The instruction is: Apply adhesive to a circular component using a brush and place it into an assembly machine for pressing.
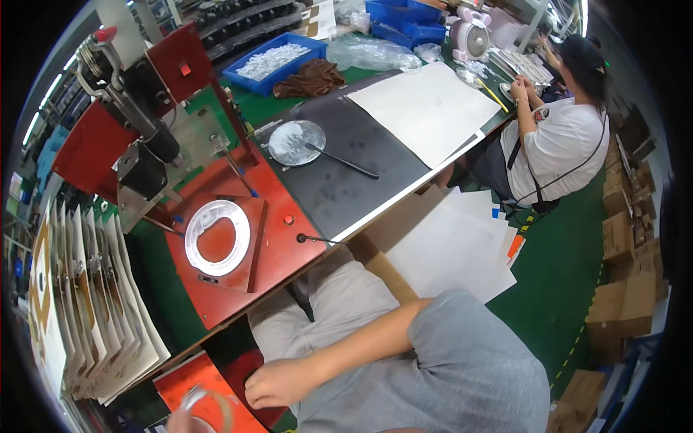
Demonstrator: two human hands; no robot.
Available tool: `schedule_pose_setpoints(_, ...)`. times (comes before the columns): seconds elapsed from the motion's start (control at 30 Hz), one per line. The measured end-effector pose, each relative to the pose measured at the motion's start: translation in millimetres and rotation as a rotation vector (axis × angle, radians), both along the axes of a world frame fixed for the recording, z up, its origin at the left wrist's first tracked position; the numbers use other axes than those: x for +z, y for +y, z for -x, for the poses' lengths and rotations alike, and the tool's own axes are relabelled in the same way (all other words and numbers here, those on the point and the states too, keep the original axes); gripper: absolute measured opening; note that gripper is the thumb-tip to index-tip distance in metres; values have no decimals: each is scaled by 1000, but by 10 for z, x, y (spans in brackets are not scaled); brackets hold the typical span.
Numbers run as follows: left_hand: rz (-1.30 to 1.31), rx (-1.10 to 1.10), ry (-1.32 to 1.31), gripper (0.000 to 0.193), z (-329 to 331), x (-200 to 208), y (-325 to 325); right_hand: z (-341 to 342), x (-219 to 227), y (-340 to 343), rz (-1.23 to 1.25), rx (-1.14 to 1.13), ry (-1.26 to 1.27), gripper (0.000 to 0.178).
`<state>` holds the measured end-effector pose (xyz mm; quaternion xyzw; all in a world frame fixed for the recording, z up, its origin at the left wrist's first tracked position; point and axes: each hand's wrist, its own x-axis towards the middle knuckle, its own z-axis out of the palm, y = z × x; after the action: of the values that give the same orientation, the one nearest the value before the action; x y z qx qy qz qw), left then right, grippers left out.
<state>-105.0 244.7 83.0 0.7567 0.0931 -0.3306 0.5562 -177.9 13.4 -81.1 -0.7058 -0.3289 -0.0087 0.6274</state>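
Observation:
My right hand (278, 383) reaches across my lap with its fingers curled in; whatever they hold, if anything, is hidden. Blurred and cut off by the lower edge, my left hand (180, 421) pinches a small shiny whitish piece (193, 396) whose kind I cannot make out. Both hands are by an orange-red panel (175, 383) below the table edge. Above them, a red press machine (281, 252) bears a shiny white ring-shaped part (242, 242) on its square base. The press head stands raised over the ring.
On the black mat (346, 206) sits a round dish (312, 135) of white material with a black-handled tool (350, 164). Sheets (94, 317) stand in a row at left. A blue bin (303, 43) of white pieces and a brown cloth (310, 78) lie behind. A co-worker (563, 144) sits at right.

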Motion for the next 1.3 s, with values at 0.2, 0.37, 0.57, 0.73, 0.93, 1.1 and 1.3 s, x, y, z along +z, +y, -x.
schedule_pose_setpoints(0.2, 840, 599, 541, 29, -4, -1843, -119, 299, -353, 101, 298, -303, -56, 38)
schedule_pose_setpoints(0.37, 940, 563, 797, 33, 40, -1872, -760, 266, -124, -489, 309, -137, 230, 42)
schedule_pose_setpoints(0.57, 311, -113, -280, 20, -93, -1574, -1035, 260, 473, -1205, -246, -316, 460, 50)
schedule_pose_setpoints(0.73, 438, -263, -639, 33, -141, -1413, -1250, 178, 656, -1479, -582, -236, 687, 56)
schedule_pose_setpoints(0.93, 495, -198, -758, 38, -42, -1179, -1619, 122, 762, -1601, -854, -335, 773, 57)
schedule_pose_setpoints(1.1, 538, -410, -714, 28, -277, -1060, -1682, 143, 817, -1824, -878, -358, 668, 58)
schedule_pose_setpoints(1.3, 659, -449, -473, 43, -405, -984, -1771, 143, 795, -1972, -751, -333, 531, 60)
